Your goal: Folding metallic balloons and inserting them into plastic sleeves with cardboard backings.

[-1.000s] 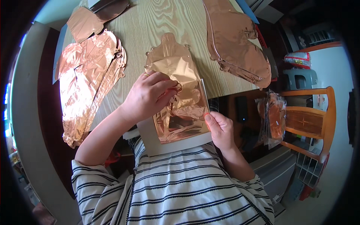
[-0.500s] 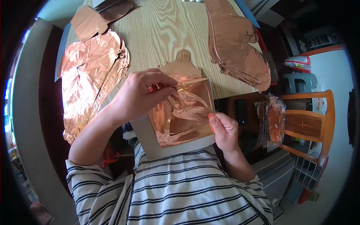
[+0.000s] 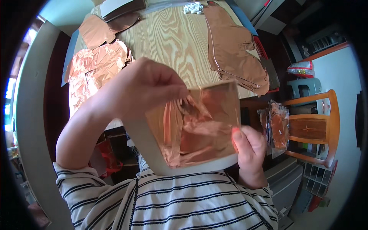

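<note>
Head view | foil (image 3: pixel 209 140) on white board (image 3: pixel 144 138), nearer you than the table (image 3: pixel 168 46) | your left hand (image 3: pixel 151 86) pinches foil's top edge; your right hand (image 3: pixel 249 151) grasps foil and board's right side | foil likely light, slippery, easily creased; hold it by the edges

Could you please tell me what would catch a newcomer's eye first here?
Probably the shiny copper-coloured foil piece in the middle, its right edge held by the right hand, with the left hand over its upper left. Then the bright crumpled foil at left on the table, and duller coppery pieces at right.
</note>
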`<state>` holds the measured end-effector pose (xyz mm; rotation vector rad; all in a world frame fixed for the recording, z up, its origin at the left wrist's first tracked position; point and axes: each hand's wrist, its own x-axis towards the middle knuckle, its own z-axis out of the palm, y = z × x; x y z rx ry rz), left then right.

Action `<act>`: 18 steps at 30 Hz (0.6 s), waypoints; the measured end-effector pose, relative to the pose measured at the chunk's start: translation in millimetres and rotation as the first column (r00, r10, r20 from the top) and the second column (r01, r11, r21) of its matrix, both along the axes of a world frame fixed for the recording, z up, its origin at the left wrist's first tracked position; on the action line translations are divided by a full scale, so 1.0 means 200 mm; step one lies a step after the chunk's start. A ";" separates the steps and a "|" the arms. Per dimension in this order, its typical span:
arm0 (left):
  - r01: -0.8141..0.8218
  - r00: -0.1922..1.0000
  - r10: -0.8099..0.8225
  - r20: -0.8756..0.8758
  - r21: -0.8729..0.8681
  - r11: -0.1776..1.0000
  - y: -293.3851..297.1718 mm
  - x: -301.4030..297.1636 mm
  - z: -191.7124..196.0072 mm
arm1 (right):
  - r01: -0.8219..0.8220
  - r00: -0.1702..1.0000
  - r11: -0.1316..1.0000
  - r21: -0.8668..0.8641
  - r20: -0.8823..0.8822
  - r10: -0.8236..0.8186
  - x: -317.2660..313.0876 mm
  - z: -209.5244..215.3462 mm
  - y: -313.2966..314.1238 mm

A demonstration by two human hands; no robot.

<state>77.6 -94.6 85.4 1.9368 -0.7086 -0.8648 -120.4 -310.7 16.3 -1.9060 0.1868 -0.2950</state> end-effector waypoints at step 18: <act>-0.080 0.947 0.121 -0.298 0.147 0.986 -0.04 0.36 -0.71 | 0.121 0.980 0.915 0.385 -0.191 -0.049 0.32 -0.61 0.02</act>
